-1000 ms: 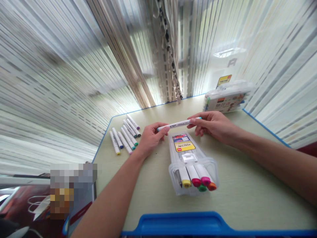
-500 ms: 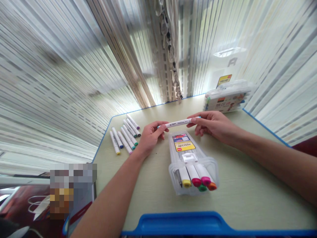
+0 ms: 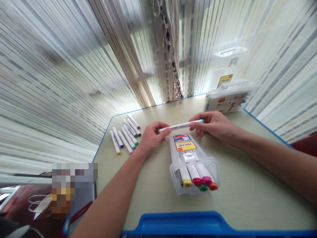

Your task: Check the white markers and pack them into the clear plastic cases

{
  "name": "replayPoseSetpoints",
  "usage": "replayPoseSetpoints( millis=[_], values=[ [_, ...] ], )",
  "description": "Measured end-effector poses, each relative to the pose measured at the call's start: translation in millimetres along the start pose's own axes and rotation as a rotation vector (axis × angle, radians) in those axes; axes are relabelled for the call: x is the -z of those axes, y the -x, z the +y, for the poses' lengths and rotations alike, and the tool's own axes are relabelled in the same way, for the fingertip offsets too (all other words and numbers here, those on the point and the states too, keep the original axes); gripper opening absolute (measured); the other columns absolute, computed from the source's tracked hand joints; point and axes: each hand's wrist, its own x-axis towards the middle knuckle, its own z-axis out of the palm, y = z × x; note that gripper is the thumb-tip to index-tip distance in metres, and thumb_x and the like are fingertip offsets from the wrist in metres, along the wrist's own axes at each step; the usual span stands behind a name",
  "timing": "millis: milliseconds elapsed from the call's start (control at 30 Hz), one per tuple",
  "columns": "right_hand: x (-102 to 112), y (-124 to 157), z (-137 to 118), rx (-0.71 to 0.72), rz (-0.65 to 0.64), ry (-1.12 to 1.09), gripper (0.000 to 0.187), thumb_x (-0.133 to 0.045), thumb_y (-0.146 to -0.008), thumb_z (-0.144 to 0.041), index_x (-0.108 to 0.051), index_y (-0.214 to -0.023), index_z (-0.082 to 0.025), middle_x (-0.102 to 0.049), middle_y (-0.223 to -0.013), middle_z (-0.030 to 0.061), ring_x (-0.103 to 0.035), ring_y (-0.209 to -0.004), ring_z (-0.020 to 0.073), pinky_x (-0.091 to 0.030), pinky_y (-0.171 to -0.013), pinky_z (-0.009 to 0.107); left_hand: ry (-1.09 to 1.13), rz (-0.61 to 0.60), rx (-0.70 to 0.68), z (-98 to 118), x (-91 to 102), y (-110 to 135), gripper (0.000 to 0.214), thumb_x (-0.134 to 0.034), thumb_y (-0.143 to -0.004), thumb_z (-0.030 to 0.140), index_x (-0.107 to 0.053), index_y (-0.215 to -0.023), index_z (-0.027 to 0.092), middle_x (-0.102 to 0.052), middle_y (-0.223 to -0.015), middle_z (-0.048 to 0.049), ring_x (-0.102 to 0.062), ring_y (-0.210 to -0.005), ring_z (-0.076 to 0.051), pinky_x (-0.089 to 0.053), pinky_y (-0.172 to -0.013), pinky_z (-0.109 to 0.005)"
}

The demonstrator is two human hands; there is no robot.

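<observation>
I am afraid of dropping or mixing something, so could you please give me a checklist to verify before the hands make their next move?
1. Left hand grips the held marker: ok, thumb and fingers are at one end.
2. Right hand supports the other end: ok, pinched there.
3. Held marker's caps are tight: cannot tell; turquoise shows at both ends.
4. Every other marker is in a case: not ok, loose markers lie beside the left hand.
5. Clear case below the held marker is firmly settled: cannot tell; coloured marker ends face the wearer.
</observation>
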Motion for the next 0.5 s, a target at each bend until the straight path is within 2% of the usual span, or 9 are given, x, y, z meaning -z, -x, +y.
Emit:
replayPoseSetpoints(
  millis=[267, 500],
  values=[
    [2.4, -1.8, 3.0, -0.012, 0.007, -0.069, 0.03, -0.081, -0.069, -0.037, -0.073, -0.087, -0.013, -0.072, -0.075, 0.0058, -0.057, -0.05, 0.0079, -0.048, -0.047, 0.019, 0.074, 0.013, 0.012, -2.3, 0.3, -3.4, 0.03, -0.071, -0.079, 0.036, -0.072, -0.098, 0.013, -0.068, -0.076, -0.003, -0.052, -0.055, -0.007, -0.04, -0.053, -0.02],
    [2.5, -2.5, 2.1, -0.039, 0.03, -0.129, 0.035, -0.081, -0.069, -0.037, -0.073, -0.092, -0.012, -0.074, -0.08, 0.0091, -0.059, -0.05, 0.0083, -0.049, -0.046, 0.019, 0.248, 0.011, 0.067, -5.1, 1.3, -4.8, 0.029, -0.069, -0.081, 0.033, -0.071, -0.103, 0.014, -0.07, -0.081, -0.0051, -0.052, -0.054, -0.007, -0.042, -0.054, -0.02]
  ],
)
